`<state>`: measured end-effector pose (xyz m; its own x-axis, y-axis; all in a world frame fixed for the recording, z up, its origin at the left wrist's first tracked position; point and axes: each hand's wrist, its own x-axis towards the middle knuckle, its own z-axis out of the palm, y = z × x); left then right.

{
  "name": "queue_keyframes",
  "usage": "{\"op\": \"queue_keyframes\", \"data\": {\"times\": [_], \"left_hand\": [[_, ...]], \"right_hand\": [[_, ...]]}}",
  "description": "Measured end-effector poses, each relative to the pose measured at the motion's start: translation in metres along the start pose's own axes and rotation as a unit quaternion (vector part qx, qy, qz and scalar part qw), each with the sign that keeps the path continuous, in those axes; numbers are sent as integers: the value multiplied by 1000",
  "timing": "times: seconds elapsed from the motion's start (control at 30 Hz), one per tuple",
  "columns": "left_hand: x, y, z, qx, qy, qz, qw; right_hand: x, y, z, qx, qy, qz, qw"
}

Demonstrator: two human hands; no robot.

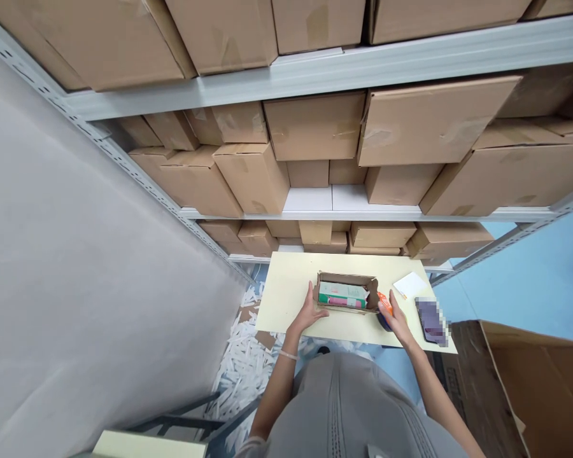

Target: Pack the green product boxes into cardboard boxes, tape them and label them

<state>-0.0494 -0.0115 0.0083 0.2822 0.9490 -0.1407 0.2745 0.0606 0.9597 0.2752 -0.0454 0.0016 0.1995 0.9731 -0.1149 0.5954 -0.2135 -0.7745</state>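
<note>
A narrow open cardboard box (346, 310) lies on the pale yellow tabletop, its long side facing me. Inside it is a green, white and pink printed carton (342, 294). My left hand (308, 313) grips the box's near left corner, thumb along the front wall and fingers at the left end. At the right end, my right hand (397, 321) is closed around an orange tape dispenser (384, 300) with a dark blue round part below, partly hidden by the hand. Its tip is close to the box; whether they touch I cannot tell.
A phone (431, 320) and a white pad (409, 284) lie on the table's (286, 286) right side. Shelves (315, 79) packed with cardboard boxes rise behind. A large open carton (530, 381) stands at right; white paper strips (246, 369) cover the floor at left beside the wall (100, 286).
</note>
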Motion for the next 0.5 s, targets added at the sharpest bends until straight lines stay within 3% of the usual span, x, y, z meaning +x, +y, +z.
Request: {"op": "queue_keyframes", "data": {"times": [0.13, 0.27, 0.5], "left_hand": [[11, 0, -1, 6, -19, 2, 1000], [25, -4, 9, 36, -48, 17, 998], [36, -8, 25, 187, -94, -2, 978]], "right_hand": [[7, -25, 6, 28, -64, -1, 998], [13, -41, 12, -10, -106, -71, 992], [18, -30, 33, -159, -153, -113, 969]]}}
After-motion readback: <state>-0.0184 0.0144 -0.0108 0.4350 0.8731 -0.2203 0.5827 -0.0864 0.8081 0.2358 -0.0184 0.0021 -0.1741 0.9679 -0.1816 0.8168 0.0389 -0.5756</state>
